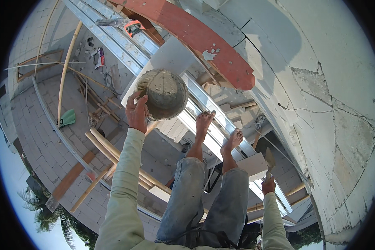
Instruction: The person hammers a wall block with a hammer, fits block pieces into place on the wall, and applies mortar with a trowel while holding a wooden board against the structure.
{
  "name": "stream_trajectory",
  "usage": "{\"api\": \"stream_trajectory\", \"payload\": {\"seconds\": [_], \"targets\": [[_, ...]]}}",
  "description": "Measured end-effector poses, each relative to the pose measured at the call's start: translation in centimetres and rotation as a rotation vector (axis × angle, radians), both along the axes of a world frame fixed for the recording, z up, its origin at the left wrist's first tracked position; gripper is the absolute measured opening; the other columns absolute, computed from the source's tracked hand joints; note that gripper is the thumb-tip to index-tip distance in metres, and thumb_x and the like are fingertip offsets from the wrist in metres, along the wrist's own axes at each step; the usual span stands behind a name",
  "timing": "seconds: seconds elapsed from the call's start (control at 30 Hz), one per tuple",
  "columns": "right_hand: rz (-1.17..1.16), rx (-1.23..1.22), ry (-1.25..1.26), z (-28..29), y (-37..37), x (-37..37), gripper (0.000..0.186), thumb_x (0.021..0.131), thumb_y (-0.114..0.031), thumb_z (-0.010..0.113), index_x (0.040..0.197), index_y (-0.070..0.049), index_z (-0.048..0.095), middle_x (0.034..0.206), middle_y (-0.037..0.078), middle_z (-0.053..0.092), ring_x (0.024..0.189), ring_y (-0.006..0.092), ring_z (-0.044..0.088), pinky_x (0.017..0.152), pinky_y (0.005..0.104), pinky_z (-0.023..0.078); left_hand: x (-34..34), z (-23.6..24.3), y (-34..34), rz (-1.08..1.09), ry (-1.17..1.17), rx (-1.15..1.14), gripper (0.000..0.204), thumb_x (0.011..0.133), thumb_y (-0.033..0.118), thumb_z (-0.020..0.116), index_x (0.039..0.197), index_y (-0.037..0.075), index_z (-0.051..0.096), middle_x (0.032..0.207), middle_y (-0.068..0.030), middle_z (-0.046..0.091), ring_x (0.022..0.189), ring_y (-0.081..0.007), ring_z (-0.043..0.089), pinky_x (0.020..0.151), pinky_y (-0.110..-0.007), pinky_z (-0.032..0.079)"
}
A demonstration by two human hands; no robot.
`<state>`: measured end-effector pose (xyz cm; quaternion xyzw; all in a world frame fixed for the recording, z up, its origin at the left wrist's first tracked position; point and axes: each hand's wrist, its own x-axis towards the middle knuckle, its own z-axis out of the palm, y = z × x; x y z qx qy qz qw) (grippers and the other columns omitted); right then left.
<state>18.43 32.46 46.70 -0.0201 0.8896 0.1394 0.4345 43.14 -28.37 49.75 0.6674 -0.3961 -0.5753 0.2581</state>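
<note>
My left hand (137, 111) grips the near-left rim of a round, mortar-smeared bowl (167, 102). Grey, wet-looking mortar coats the bowl's inside; how much it holds I cannot tell. The bowl appears to rest on a pale board (169, 56) beside the metal channels. Lower right, my right hand (268, 185) is closed around the handle of a trowel (270, 158), its blade pointing up and away from me. That blade is near a pale block (253, 167) and apart from the wall.
My bare feet stand on long metal channels (210, 106) high above the floor. A red-painted board (187, 29) crosses at the top. A handsaw (133, 28) with an orange handle lies on the far channels. Bamboo poles (68, 68) rise at left; a cracked panelled wall (333, 112) stands right.
</note>
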Motion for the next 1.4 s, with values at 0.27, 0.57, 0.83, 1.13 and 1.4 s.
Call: {"api": "stream_trajectory", "payload": {"seconds": [0.27,0.57,0.83,1.13,1.4], "targets": [[-0.011,-0.038,0.068,0.7,-1.6,-1.3,0.044,0.068,-0.015,0.062,0.106,-0.001,0.046,0.088,0.031,0.063,0.085,0.0502,0.059,0.076,0.0539,0.046,0.3,-2.5,-5.3,0.087,0.021,-0.016,0.037,0.082,0.010,0.067,0.114,0.005,0.051,0.056,0.0028,0.045,0.043,-0.0071,0.038,0.041,-0.025,0.032],[-0.053,-0.303,0.103,0.6,-11.6,-3.8,0.037,0.070,-0.014,0.062,0.102,0.000,0.051,0.090,0.030,0.062,0.086,0.0496,0.058,0.075,0.0526,0.045,2.6,-4.7,-6.2,0.055,-0.025,-0.062,0.041,0.082,0.011,0.066,0.119,0.002,0.050,0.054,0.0017,0.045,0.043,-0.0083,0.039,0.044,-0.026,0.034],[-0.061,-0.468,0.102,-1.8,-19.8,-6.8,0.039,0.071,-0.020,0.064,0.104,-0.002,0.052,0.082,0.024,0.063,0.078,0.0441,0.061,0.071,0.0479,0.047,2.3,-5.0,-5.0,-0.072,-0.054,-0.065,0.050,0.083,0.010,0.067,0.127,-0.001,0.046,0.064,-0.0033,0.058,0.054,-0.0121,0.053,0.055,-0.027,0.048],[0.118,-0.717,0.144,-6.6,-25.9,-11.9,0.042,0.073,-0.022,0.060,0.108,0.001,0.050,0.089,0.030,0.063,0.084,0.0482,0.060,0.077,0.0522,0.048,3.2,-5.6,-5.2,-0.319,-0.445,-0.410,0.060,0.084,0.021,0.067,0.133,-0.004,0.041,0.111,-0.0199,0.061,0.103,-0.0287,0.058,0.093,-0.038,0.044],[0.080,-0.635,0.088,-10.0,-27.6,-14.2,0.043,0.073,-0.022,0.060,0.107,0.002,0.051,0.091,0.030,0.064,0.087,0.0476,0.061,0.080,0.0513,0.048,-8.0,-1.9,-0.8,-0.692,-0.520,-0.741,0.062,0.082,0.021,0.067,0.134,-0.002,0.041,0.128,-0.0216,0.052,0.115,-0.0356,0.051,0.097,-0.044,0.041]]}}
